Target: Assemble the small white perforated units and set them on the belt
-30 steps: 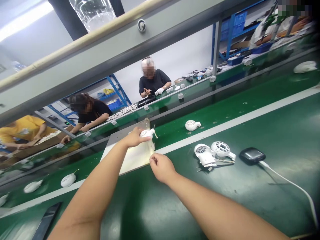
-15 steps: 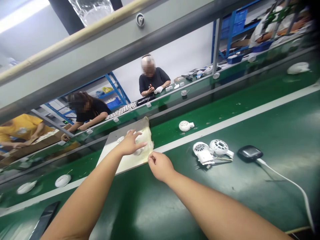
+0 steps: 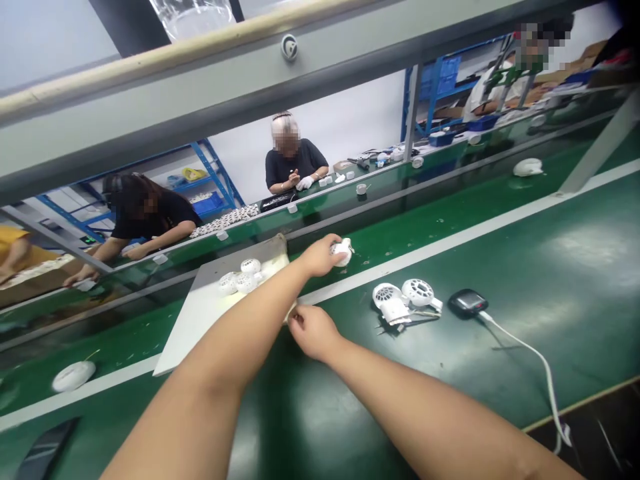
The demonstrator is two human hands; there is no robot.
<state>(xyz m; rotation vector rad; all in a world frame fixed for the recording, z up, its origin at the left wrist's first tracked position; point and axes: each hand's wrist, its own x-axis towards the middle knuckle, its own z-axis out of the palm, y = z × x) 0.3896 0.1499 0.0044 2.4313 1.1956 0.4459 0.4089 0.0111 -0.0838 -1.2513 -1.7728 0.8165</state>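
My left hand (image 3: 320, 256) reaches across the green conveyor belt (image 3: 450, 220) and closes on a small white round fan part (image 3: 343, 251). My right hand (image 3: 311, 330) is pinched on the near right corner of a pale flat board (image 3: 200, 313) that lies across the belt. Three white fan parts (image 3: 239, 277) sit on the far end of that board. Two more white fan units (image 3: 403, 299) lie on the green worktop (image 3: 500, 373) to the right of my hands.
A black device (image 3: 467, 303) with a white cable (image 3: 535, 360) lies right of the fan units. More white parts (image 3: 73, 375) ride the belt. People work along the far bench (image 3: 350, 183) under a grey overhead beam (image 3: 250, 100). A dark phone (image 3: 40, 453) lies at lower left.
My left hand set a fan part down on the board, then swung right and took hold of another part riding the belt. My right hand kept its grip on the board's corner.
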